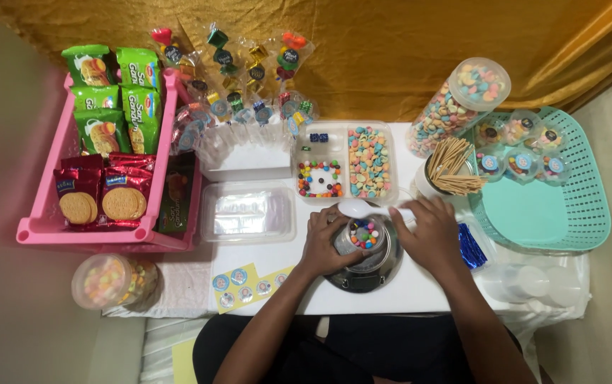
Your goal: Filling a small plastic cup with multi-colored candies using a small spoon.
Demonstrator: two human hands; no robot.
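My left hand (326,242) grips a small clear plastic cup (363,234) that holds colourful candies. The cup is over a round metal dish (371,274) on the white table (420,288). A white plastic spoon (363,208) is held in my right hand (430,235), its bowl pointing left, just above the cup. Right behind the spoon stands a clear divided tray (345,162) with round coloured candies in one compartment and pastel ring-shaped sweets in another.
A pink crate (43,229) of biscuit packs stands at the left, a clear lidded box (248,212) beside it. At right are a cup of wooden sticks (452,171), a tall jar of sweets (457,105) and a teal basket (569,206) with filled cups. A sticker sheet (243,286) lies near the front edge.
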